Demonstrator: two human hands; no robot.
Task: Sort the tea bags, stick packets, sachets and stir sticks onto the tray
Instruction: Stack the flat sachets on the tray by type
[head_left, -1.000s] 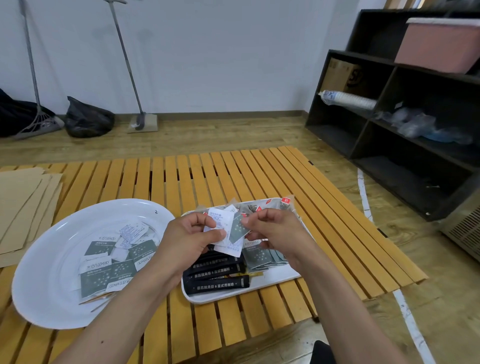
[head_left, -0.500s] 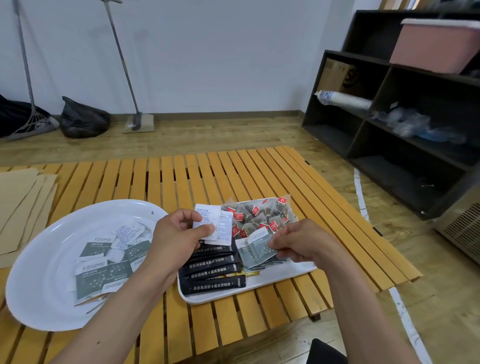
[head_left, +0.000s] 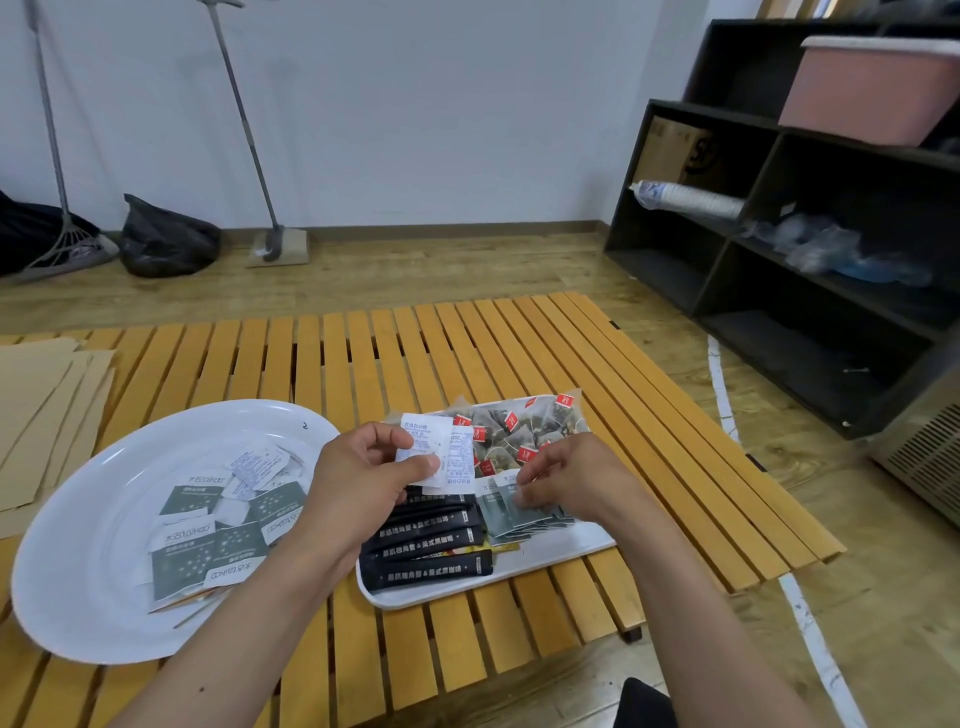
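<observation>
The left hand (head_left: 363, 470) is hovering over the near-left part of the tray (head_left: 561, 553), its thumb and curled fingers pinching a small fan of white sachets (head_left: 434, 449) printed in blue; these are sticking up at about 1 o'clock from the hand. The right hand (head_left: 571, 478) is reaching down at 3 o'clock from the left one, fingertips curled and pinching the top of the grey-green sachets (head_left: 511, 512), which are lying stacked in an overlapping row on the tray, directly under that hand and at its 7 o'clock. Each of these is showing a white band along one end and a pale speckled pattern. At 6 o'clock from the left hand, black stick packets (head_left: 431, 551) with white lettering are lying side by side across the tray's near-left corner, a strip of yellow peeking out beneath them. At 12 o'clock from the right hand, clear pyramid tea bags (head_left: 524, 431) with red tags are sitting heaped at the tray's far end. The tray is resting on the slatted wooden counter (head_left: 363, 358). At 9 o'clock from the left hand, a large white round plate (head_left: 78, 519) is holding more grey-green and white sachets, with thin wooden stir sticks (head_left: 200, 605) poking out at its near side.
</observation>
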